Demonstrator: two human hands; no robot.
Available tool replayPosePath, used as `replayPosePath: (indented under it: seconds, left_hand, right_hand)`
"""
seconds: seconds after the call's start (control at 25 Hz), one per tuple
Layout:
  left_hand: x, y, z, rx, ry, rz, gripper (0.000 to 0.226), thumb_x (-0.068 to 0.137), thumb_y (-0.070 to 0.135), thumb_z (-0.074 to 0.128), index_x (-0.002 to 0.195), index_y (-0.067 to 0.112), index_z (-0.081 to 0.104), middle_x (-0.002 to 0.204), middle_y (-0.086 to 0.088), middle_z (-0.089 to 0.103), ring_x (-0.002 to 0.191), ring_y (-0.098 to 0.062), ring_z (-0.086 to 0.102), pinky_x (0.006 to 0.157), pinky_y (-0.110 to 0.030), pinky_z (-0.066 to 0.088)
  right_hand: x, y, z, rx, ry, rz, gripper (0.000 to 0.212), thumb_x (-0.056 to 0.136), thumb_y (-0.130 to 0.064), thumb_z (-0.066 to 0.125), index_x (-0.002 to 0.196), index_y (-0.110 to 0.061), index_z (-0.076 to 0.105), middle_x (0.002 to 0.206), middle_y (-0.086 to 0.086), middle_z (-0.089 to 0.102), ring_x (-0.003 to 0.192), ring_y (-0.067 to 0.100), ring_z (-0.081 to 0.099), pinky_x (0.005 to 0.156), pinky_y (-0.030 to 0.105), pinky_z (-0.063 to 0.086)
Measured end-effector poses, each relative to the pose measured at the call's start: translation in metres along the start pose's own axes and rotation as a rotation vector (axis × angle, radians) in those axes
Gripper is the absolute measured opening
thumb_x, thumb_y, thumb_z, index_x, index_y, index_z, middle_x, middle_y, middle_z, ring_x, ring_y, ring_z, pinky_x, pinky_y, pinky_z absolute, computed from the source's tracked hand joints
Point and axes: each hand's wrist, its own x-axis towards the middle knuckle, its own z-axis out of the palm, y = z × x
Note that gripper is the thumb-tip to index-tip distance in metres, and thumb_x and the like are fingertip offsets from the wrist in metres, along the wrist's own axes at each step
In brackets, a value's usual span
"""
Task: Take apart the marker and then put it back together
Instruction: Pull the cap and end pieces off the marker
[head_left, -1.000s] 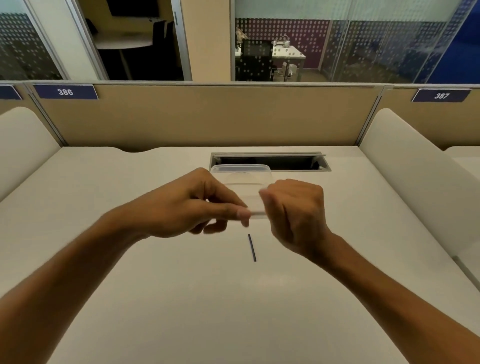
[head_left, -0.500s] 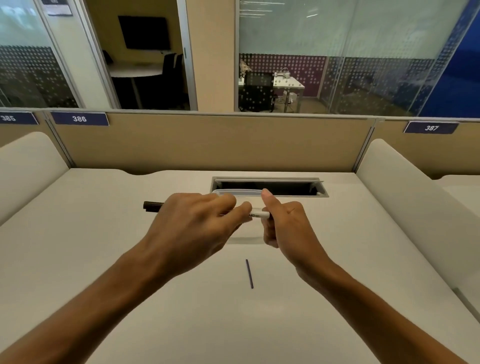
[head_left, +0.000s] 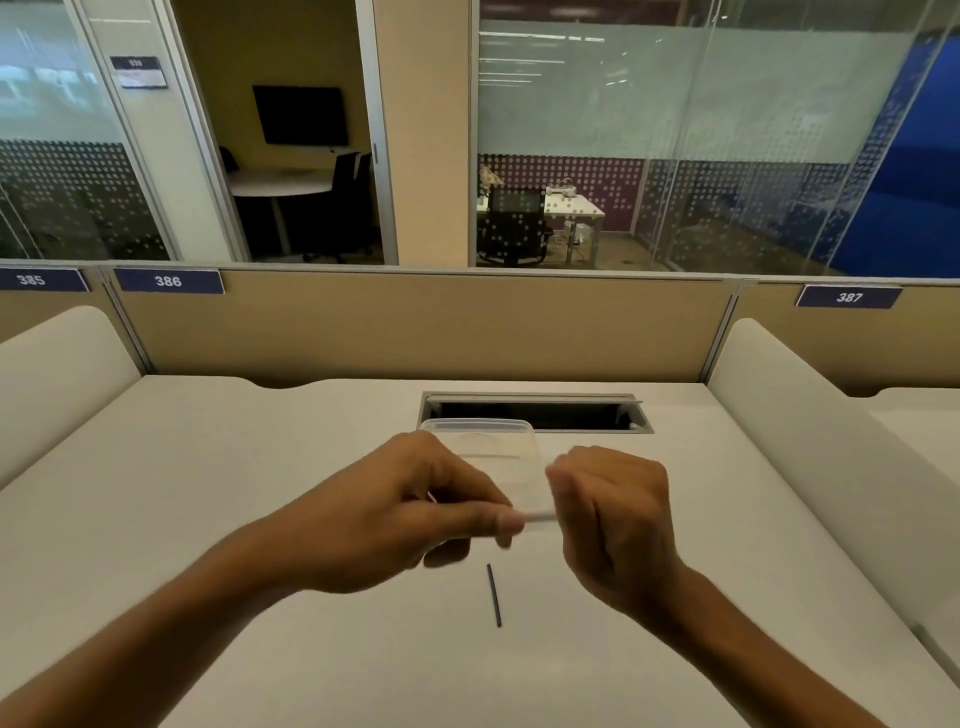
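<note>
Both hands, left hand (head_left: 395, 512) and right hand (head_left: 610, 519), pinch the marker (head_left: 540, 516); pull straight apart, above the worktop (head_left: 260, 467).

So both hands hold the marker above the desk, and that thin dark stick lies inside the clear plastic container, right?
Not quite. In the head view the thin dark stick lies on the bare desk, nearer the person than the clear plastic container. The left hand and right hand do hold the marker.
</note>
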Motion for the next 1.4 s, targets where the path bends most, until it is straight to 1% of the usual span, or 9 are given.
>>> replayPosePath:
  seconds: [0.12,0.24,0.44,0.6,0.88,1.0,1.16,1.28,1.4]
  left_hand:
    - [-0.003,0.009,-0.005,-0.177,-0.183,-0.161,0.025,0.084,0.040,0.062,0.085,0.020,0.077,0.052,0.007,0.052,0.043,-0.007,0.037,0.044,-0.015,0.033]
    - [-0.005,0.009,0.005,-0.081,-0.033,-0.080,0.027,0.083,0.044,0.063,0.092,0.022,0.078,0.055,0.009,0.057,0.048,-0.007,0.044,0.048,-0.017,0.036]
    - [-0.011,-0.001,0.012,0.954,0.284,0.364,0.028,0.093,0.037,0.051,0.099,0.021,0.074,0.068,0.007,0.067,0.048,-0.013,0.056,0.041,-0.024,0.047]
    - [-0.008,-0.007,0.014,1.340,0.321,0.484,0.023,0.088,0.023,0.059,0.101,0.009,0.073,0.061,-0.002,0.056,0.040,-0.017,0.045,0.034,-0.021,0.036]
    - [-0.010,0.006,0.014,0.827,0.291,0.314,0.040,0.097,0.046,0.038,0.104,0.023,0.070,0.071,0.008,0.068,0.056,-0.016,0.060,0.051,-0.031,0.052]
    - [-0.011,0.015,0.007,0.292,0.093,0.180,0.030,0.095,0.044,0.051,0.095,0.023,0.073,0.058,0.013,0.059,0.050,-0.008,0.050,0.052,-0.017,0.041]
    - [-0.017,0.025,-0.001,-0.059,-0.173,0.028,0.024,0.093,0.035,0.057,0.090,0.018,0.074,0.054,0.003,0.054,0.045,-0.009,0.040,0.047,-0.015,0.037]
    - [-0.020,0.025,0.008,0.076,-0.019,0.109,0.024,0.091,0.040,0.058,0.095,0.023,0.075,0.058,0.006,0.058,0.050,-0.008,0.047,0.050,-0.020,0.040]
    - [-0.021,0.019,0.013,0.633,0.278,0.363,0.026,0.093,0.041,0.056,0.100,0.024,0.074,0.072,0.010,0.070,0.056,-0.009,0.057,0.050,-0.029,0.049]
  right_hand:
    - [0.005,0.005,-0.006,-0.091,0.033,-0.259,0.041,0.103,-0.030,0.035,0.064,-0.016,0.036,0.038,0.005,0.042,0.051,0.010,0.030,0.047,0.020,0.027]
    - [0.004,0.005,-0.006,-0.124,0.050,-0.193,0.049,0.103,-0.029,0.036,0.057,-0.013,0.043,0.039,0.005,0.042,0.048,0.011,0.031,0.044,0.022,0.028]
    - [0.001,-0.014,0.000,0.262,-0.068,0.695,0.062,0.098,-0.046,0.041,0.043,-0.018,0.039,0.039,-0.004,0.035,0.037,0.009,0.031,0.039,0.022,0.030]
    - [0.005,-0.017,-0.002,0.535,-0.265,1.225,0.064,0.096,-0.047,0.039,0.036,-0.025,0.034,0.042,-0.007,0.032,0.040,0.007,0.031,0.046,0.016,0.036]
    - [0.007,-0.024,-0.007,0.350,-0.040,0.734,0.066,0.097,-0.049,0.043,0.043,-0.011,0.035,0.042,0.005,0.031,0.038,0.015,0.029,0.040,0.030,0.029]
    - [0.007,-0.021,-0.014,0.149,-0.015,0.264,0.047,0.101,-0.036,0.037,0.057,-0.021,0.036,0.045,-0.006,0.032,0.040,0.005,0.033,0.043,0.012,0.026]
    - [0.013,-0.015,-0.025,-0.045,0.017,-0.262,0.039,0.103,-0.027,0.035,0.065,-0.017,0.035,0.040,0.005,0.041,0.050,0.011,0.030,0.047,0.020,0.026]
    - [0.014,-0.014,-0.024,-0.113,0.056,-0.202,0.042,0.103,-0.027,0.035,0.063,-0.016,0.039,0.041,0.005,0.042,0.047,0.011,0.032,0.044,0.026,0.029]
    - [0.011,-0.021,-0.018,0.041,0.027,0.228,0.056,0.102,-0.034,0.038,0.050,-0.014,0.041,0.042,-0.004,0.037,0.039,0.011,0.031,0.038,0.028,0.026]
